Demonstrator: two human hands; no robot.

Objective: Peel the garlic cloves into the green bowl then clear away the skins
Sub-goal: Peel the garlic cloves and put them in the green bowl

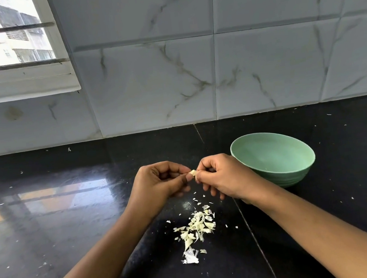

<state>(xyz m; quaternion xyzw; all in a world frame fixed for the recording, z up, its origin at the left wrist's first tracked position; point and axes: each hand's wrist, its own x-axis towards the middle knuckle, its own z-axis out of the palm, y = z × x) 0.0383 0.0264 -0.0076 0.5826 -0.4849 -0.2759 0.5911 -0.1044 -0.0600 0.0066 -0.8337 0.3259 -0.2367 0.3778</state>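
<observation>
Garlic clove (192, 173): one, which I see pinched from both sides by the left hand (158, 184) and right hand (222, 178), just left of the green bowl (285, 179). Skins (196, 228): loose heap on the counter (72, 223), left of the bowl, nearer the camera.

Left & far right of frame: desk (61, 225) open, room to pass. Centre-right blocked by green bowl (273, 158); skin pile (196, 228) lower centre; tiled wall (170, 82) closes the back.
</observation>
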